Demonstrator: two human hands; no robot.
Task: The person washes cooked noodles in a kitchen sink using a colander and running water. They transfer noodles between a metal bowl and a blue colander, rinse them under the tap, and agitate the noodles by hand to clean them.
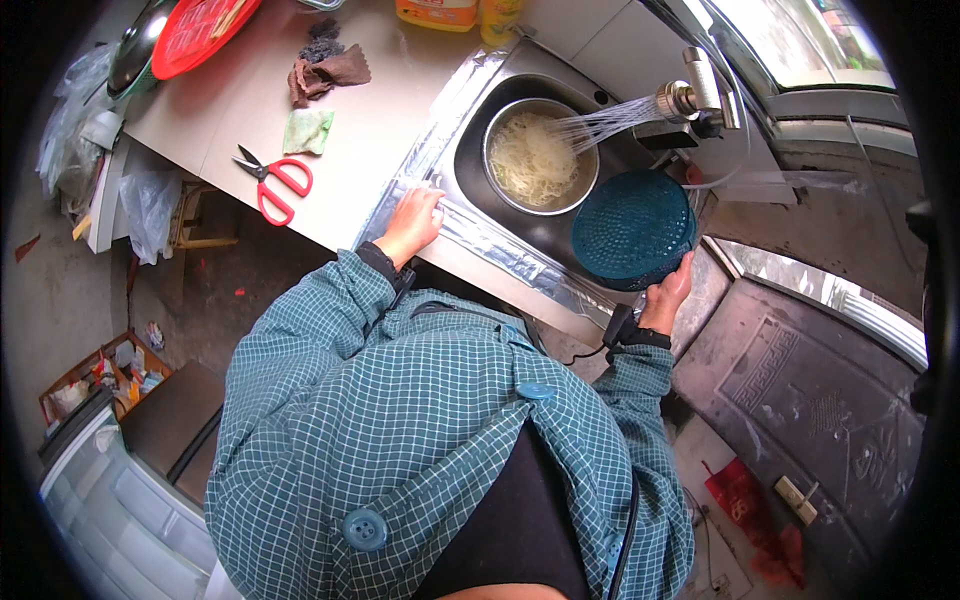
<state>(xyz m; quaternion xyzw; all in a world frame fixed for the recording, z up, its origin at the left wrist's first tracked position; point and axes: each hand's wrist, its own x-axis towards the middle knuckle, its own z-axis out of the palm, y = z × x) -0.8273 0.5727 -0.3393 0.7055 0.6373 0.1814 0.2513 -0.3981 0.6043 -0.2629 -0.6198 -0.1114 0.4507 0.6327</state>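
My right hand grips the near rim of a teal plastic colander, which is tilted over the right end of the steel sink. My left hand rests on the foil-covered sink edge, its fingers curled; whether anything is under them is hidden. Inside the sink, a round metal bowl holds pale thin shreds or noodles in water. Several streams from the spray faucet fall into this bowl.
Red-handled scissors lie part-spread on the counter. Beyond them are a green-white sponge, a brown cloth and a dark scouring pad. A red tray is at far left, and a dark embossed door at right.
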